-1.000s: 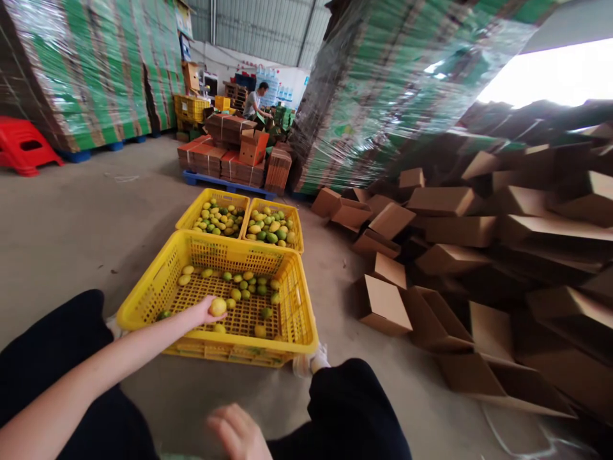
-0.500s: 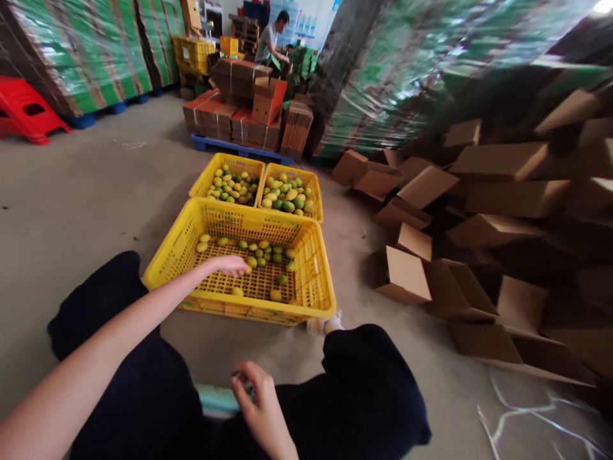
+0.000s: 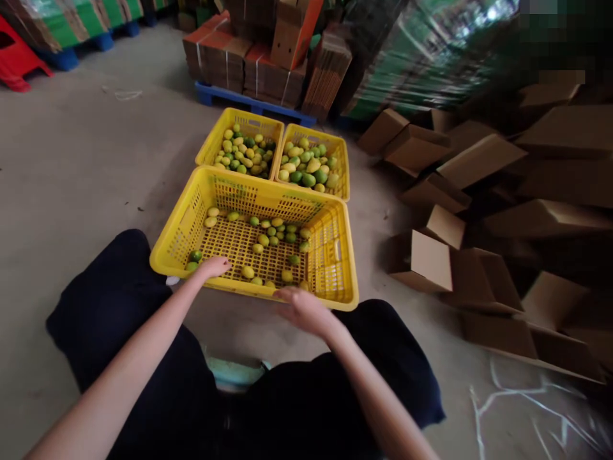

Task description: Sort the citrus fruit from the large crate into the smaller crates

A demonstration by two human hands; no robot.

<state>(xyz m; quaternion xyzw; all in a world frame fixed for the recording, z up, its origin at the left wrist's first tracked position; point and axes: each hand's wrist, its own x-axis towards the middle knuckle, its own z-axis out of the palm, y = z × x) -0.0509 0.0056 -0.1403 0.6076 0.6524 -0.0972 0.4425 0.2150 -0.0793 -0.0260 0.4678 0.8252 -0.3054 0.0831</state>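
A large yellow plastic crate [image 3: 253,182] stands on the floor before my knees, with yellow and green lemon-like fruits [image 3: 274,231] scattered over its slatted bottom. My left hand [image 3: 215,266] is inside its near left part, close to two green fruits [image 3: 194,260]. Its fingers are curled together, and whatever may be in them is hidden. Over the near rim, right of the middle, hovers my right hand [image 3: 299,308], a little blurred, fingers stretched out and no fruit visible in it. A few fruits lie along the near wall just beyond it.
Two smaller yellow crates of similar fruits, left [image 3: 239,115] and right [image 3: 343,160], adjoin the far side. Behind them, bundled flat cartons [image 3: 220,61] rest on a blue pallet [image 3: 225,96]. Open cardboard boxes [image 3: 431,262] pile up at right, and white straps [image 3: 507,396] lie nearby.
My left hand has moved left and nearer from the middle of the large crate. My right hand has risen from my lap to the near rim. The view has tipped downward.
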